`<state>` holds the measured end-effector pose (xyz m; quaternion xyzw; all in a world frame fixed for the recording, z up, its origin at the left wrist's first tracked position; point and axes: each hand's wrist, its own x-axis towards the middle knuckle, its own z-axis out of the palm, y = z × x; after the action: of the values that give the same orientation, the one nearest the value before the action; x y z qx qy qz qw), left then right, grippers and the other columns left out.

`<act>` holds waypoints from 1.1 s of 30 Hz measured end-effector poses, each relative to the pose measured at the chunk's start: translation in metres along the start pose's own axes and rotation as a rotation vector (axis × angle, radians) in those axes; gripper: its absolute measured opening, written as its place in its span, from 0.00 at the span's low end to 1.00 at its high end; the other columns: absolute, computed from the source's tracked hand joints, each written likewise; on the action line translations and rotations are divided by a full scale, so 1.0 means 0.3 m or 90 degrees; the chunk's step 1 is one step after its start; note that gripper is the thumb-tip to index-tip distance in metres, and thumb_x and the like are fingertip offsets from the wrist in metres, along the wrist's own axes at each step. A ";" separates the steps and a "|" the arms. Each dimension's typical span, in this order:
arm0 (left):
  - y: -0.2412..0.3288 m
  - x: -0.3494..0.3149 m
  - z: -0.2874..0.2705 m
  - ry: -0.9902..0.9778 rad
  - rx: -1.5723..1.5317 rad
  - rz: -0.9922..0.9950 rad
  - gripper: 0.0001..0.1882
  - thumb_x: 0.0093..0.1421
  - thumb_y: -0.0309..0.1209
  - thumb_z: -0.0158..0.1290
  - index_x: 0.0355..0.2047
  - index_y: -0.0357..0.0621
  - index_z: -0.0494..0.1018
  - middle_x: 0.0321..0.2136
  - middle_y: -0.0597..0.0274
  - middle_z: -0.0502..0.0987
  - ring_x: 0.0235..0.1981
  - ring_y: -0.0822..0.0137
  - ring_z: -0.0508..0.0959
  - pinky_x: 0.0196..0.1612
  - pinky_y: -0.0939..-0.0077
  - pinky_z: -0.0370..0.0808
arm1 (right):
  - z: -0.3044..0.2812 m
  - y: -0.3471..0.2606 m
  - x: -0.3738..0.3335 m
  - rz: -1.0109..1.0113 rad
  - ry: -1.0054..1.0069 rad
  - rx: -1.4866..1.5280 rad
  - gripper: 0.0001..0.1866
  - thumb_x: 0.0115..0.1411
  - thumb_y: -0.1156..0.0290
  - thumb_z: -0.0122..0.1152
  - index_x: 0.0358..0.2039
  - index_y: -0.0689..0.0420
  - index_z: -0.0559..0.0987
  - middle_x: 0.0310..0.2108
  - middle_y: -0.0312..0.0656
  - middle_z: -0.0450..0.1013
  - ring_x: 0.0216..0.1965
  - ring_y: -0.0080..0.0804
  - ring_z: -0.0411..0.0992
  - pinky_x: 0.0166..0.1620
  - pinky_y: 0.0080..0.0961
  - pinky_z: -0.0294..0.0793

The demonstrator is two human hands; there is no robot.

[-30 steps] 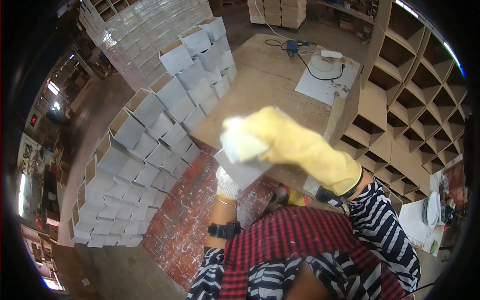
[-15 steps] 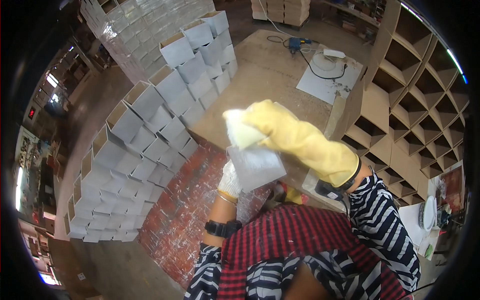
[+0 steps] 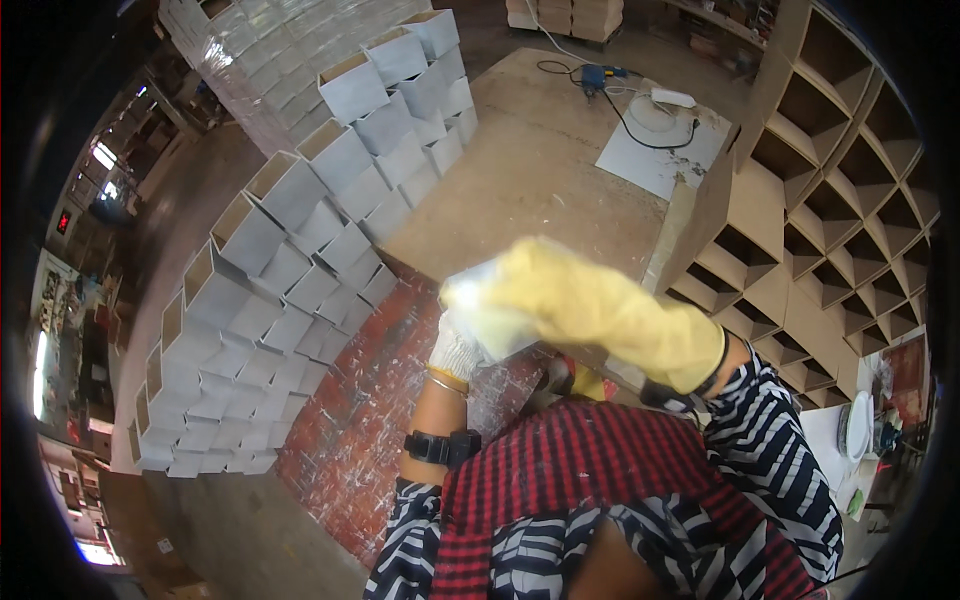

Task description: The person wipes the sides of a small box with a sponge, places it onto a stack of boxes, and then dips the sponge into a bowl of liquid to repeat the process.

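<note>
My left hand (image 3: 454,352), in a white knit glove with a yellow cuff, is closed on a small white-painted box (image 3: 519,346) held in front of my apron. Little of the box shows, since the other arm covers it. A long yellow rubber glove covers my right hand (image 3: 535,283), which is blurred and bent over the box. Its fingers are closed round a soft white pad (image 3: 464,292), which overlaps the box near my left hand.
Stacked white open boxes (image 3: 285,260) curve along the left of the red, paint-streaked surface (image 3: 345,430). Ahead lies a brown board (image 3: 525,150) with a blue power tool (image 3: 597,77) and cords. Brown compartment units (image 3: 740,220) stand at right, near a white bucket (image 3: 856,425).
My right hand has moved down with the white pad and now covers most of the box. The box face, plainly seen before, is largely hidden.
</note>
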<state>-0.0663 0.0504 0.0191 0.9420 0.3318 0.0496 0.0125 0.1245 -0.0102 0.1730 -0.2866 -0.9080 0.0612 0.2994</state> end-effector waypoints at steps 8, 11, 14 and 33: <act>0.097 -0.003 -0.208 0.006 -0.299 -0.075 0.21 0.66 0.37 0.47 0.56 0.40 0.71 0.52 0.56 0.77 0.53 0.61 0.76 0.52 0.71 0.75 | 0.132 0.064 -0.014 -0.065 0.034 0.074 0.35 0.44 0.81 0.64 0.57 0.54 0.74 0.29 0.46 0.75 0.28 0.49 0.74 0.30 0.39 0.73; -0.001 -0.026 -0.060 0.189 -0.398 -0.092 0.21 0.66 0.37 0.47 0.56 0.40 0.71 0.52 0.56 0.77 0.53 0.62 0.76 0.53 0.71 0.74 | 0.098 -0.034 -0.071 -0.063 -0.068 0.092 0.33 0.45 0.79 0.63 0.57 0.54 0.74 0.28 0.46 0.74 0.28 0.49 0.74 0.30 0.41 0.73; -0.030 -0.012 -0.043 0.214 -0.319 -0.088 0.21 0.67 0.36 0.47 0.56 0.40 0.71 0.52 0.56 0.77 0.53 0.62 0.76 0.53 0.70 0.74 | 0.064 -0.027 -0.102 -0.028 -0.123 0.060 0.30 0.48 0.79 0.62 0.56 0.54 0.75 0.29 0.45 0.75 0.30 0.48 0.75 0.34 0.41 0.75; -0.175 -0.029 0.174 0.149 -0.428 -0.129 0.21 0.66 0.35 0.46 0.57 0.38 0.69 0.53 0.51 0.76 0.53 0.59 0.75 0.56 0.69 0.72 | 0.027 0.057 -0.184 0.090 -0.068 0.139 0.36 0.45 0.80 0.64 0.59 0.51 0.74 0.41 0.45 0.77 0.41 0.47 0.74 0.49 0.40 0.71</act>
<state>-0.1004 0.0865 -0.0364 0.8354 0.3880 0.2618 0.2880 0.1642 -0.0263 0.1334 -0.3116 -0.8882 0.1958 0.2751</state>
